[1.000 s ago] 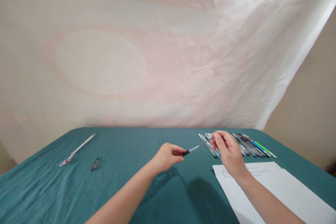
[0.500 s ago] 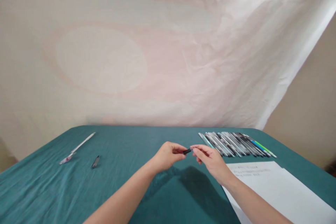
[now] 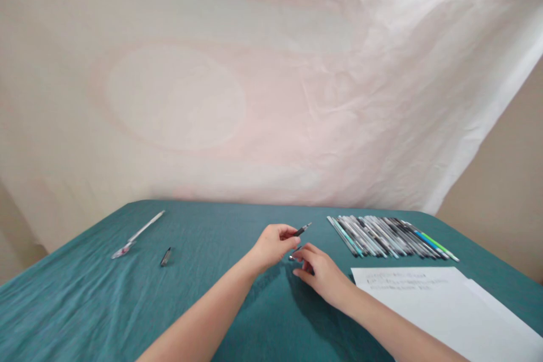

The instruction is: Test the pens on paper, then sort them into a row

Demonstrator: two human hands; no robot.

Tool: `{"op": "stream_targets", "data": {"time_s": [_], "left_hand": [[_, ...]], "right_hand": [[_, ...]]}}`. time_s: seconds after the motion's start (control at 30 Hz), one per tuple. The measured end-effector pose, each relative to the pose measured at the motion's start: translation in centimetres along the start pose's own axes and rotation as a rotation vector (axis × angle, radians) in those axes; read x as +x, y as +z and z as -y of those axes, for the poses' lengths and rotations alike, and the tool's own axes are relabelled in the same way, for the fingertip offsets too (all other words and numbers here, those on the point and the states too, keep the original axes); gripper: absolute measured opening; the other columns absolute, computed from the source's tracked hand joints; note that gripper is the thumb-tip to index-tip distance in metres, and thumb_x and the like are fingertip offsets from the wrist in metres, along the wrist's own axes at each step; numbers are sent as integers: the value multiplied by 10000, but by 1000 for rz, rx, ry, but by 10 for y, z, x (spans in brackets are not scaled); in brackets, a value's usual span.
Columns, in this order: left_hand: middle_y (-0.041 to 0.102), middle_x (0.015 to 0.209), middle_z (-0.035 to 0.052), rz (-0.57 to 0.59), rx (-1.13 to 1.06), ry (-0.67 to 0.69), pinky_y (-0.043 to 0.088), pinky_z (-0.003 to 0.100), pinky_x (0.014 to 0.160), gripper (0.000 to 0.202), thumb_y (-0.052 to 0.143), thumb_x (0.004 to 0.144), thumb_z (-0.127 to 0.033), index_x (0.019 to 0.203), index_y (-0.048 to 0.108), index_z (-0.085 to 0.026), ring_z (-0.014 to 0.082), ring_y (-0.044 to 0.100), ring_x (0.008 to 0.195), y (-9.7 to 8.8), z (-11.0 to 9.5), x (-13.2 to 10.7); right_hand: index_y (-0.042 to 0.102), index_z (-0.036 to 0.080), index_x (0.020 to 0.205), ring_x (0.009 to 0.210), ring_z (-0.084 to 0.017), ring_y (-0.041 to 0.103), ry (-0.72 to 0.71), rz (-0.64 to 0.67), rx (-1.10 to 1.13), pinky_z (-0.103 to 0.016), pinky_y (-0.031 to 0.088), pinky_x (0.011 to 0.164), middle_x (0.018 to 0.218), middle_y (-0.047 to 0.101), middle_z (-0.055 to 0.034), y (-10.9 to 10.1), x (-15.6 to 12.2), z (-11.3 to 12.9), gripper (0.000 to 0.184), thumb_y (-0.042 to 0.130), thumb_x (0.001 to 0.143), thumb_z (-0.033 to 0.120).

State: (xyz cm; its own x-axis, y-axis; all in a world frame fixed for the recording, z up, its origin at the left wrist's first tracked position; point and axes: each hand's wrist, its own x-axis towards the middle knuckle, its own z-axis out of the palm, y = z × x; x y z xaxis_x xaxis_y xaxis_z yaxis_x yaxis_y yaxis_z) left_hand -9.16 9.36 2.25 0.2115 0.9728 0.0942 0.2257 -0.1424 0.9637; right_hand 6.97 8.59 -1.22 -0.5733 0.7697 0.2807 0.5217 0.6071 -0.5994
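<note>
My left hand (image 3: 275, 247) is closed around a pen (image 3: 302, 229), its dark grip and pointed metal tip sticking out to the upper right. The rest of the pen is hidden by the fingers. Just below and to the right, my right hand (image 3: 320, 271) has its fingers curled, the thumb a little apart from the forefinger. At its fingertips shows a small shiny dark-and-clear piece (image 3: 292, 258), which looks like a pen cap. Both hands are above the green cloth, close together.
A row of many pens (image 3: 390, 236) lies side by side at the right. Sheets of white paper (image 3: 432, 311) with handwriting lie in front of them. Leftward are a small dark cap-like piece (image 3: 166, 257) and a long clear-white pen (image 3: 146, 225) beside a crumpled clear wrapper (image 3: 123, 250).
My right hand has come away from the pen's end and moved down and left. The pen in my left hand now points further up, its tip bare. The view has shifted slightly left.
</note>
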Motion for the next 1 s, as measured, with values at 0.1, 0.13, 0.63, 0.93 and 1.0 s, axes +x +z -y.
{"op": "stream_targets", "data": {"time_s": [0.1, 0.13, 0.63, 0.93, 1.0], "left_hand": [[624, 693, 43, -3, 47, 16, 381, 212, 555, 334, 510, 726, -380, 820, 651, -92, 113, 520, 604, -4, 1, 1], [620, 689, 43, -1, 62, 17, 368, 208, 533, 364, 485, 741, -406, 814, 654, -92, 107, 508, 589, -5, 2, 2], [618, 830, 31, -159, 590, 278, 396, 235, 717, 319, 369, 847, -328, 997, 626, -213, 142, 539, 771, 3, 29, -3], [589, 918, 36, -120, 798, 404, 410, 252, 768, 309, 353, 871, -315, 1076, 573, -245, 136, 539, 828, 11, 33, -7], [588, 915, 39, -125, 795, 426, 410, 259, 771, 304, 359, 870, -306, 1074, 575, -240, 136, 537, 827, 11, 35, -6]], "right_hand": [[590, 212, 887, 730, -162, 535, -21, -8, -118, -272, 421, 661, 901, 544, -41, 7, 10, -3, 143, 554, 749, 194], [590, 209, 866, 744, -168, 536, -21, -12, -144, -273, 421, 663, 900, 543, -44, 9, 12, -4, 120, 549, 754, 196], [536, 184, 868, 657, -150, 572, 145, -214, 281, -266, 449, 591, 741, 590, -16, -19, -4, -30, 181, 462, 812, 339], [557, 157, 917, 671, -138, 574, 185, -328, 503, -269, 470, 616, 763, 597, -24, -28, -6, -39, 292, 524, 758, 400], [558, 161, 912, 659, -133, 571, 179, -331, 498, -264, 470, 609, 758, 596, -20, -26, -6, -37, 286, 528, 754, 398]]}}
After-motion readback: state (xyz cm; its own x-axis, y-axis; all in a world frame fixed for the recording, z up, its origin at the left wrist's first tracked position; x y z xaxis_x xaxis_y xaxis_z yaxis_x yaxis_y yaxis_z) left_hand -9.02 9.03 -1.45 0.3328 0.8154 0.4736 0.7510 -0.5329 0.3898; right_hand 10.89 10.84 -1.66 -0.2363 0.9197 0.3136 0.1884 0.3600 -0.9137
